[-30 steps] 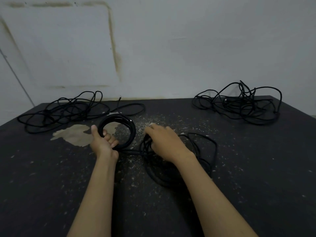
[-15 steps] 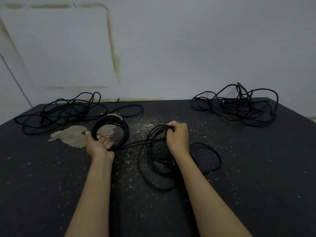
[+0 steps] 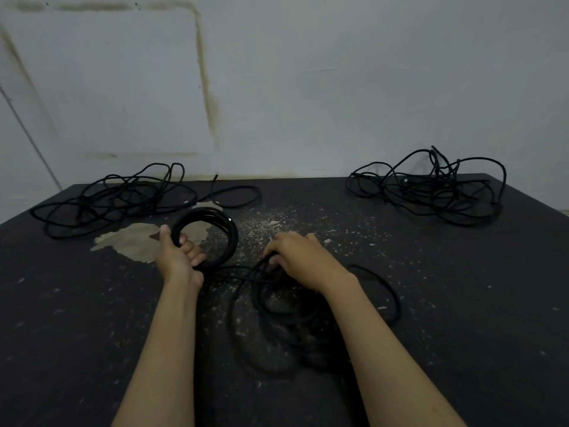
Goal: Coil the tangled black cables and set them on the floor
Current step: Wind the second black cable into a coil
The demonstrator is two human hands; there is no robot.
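Observation:
My left hand (image 3: 180,257) grips a neat round coil of black cable (image 3: 229,232), thumb on the outside and fingers through the ring, held upright just above the dark floor. A strand runs from the coil to my right hand (image 3: 300,258), whose fingers curl round the cable low over the floor. Under and behind my right forearm lie the loose loops of the same cable (image 3: 385,291). One tangled black cable pile (image 3: 117,198) lies at the far left, another tangled pile (image 3: 431,189) at the far right.
The dark floor (image 3: 462,303) is speckled with pale debris, and a bare tan patch (image 3: 135,241) sits left of the coil. A stained white wall (image 3: 308,87) rises directly behind the floor's far edge.
My right hand had lifted a bundle of loops up and away; it has come back down and left toward the coil, with the strand now short between both hands.

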